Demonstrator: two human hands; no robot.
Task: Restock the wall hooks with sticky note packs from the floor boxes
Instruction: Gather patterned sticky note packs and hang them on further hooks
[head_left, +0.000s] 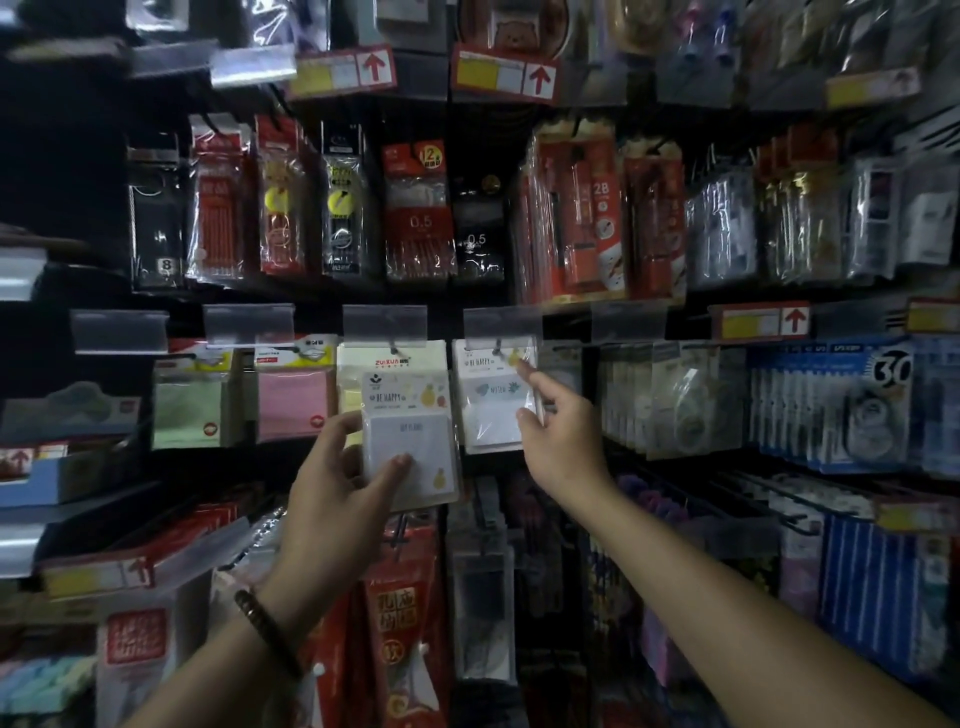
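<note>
My left hand (337, 483) grips a white "BE HAPPY" sticky note pack (410, 431) by its lower left, thumb across the front, in front of the yellow pack (389, 361) that hangs on the middle hook. My right hand (558, 423) reaches to the hanging white "BE HAPPY" pack (491, 400) on the hook (498, 345) to the right. Its forefinger touches the pack's upper right corner and its thumb the right edge. Green (187, 410) and pink (293, 400) sticky note packs hang further left on the same row.
Pen and refill packs (421, 213) hang in the row above. Correction tape packs (831, 405) fill the hooks to the right. Red packs (405, 623) hang below. Clear price tag holders (384, 325) stick out above each hook. No floor boxes are in view.
</note>
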